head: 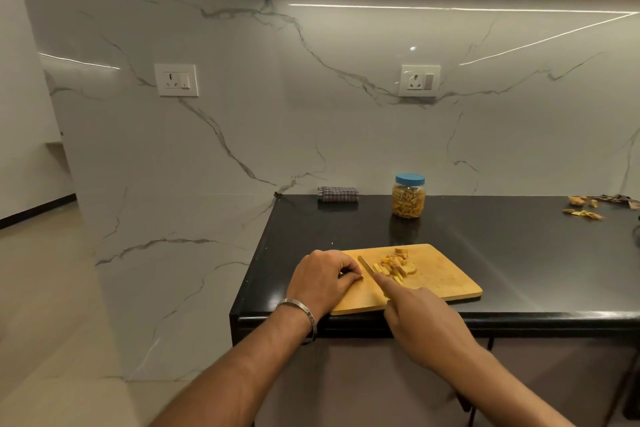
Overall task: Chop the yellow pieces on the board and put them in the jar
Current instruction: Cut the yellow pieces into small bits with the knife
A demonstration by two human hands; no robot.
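Observation:
A wooden cutting board lies at the front edge of the black counter. A small heap of yellow pieces sits on its left-centre part. My right hand grips a knife, index finger stretched along the blade, which points away just left of the heap. My left hand rests on the board's left end with fingers curled, pinching a small yellow piece beside the blade. A clear jar with a blue lid on, nearly full of yellow strips, stands behind the board.
A folded checked cloth lies against the marble wall at the counter's back left. Scraps of peel are scattered at the far right. The counter ends just left of the board.

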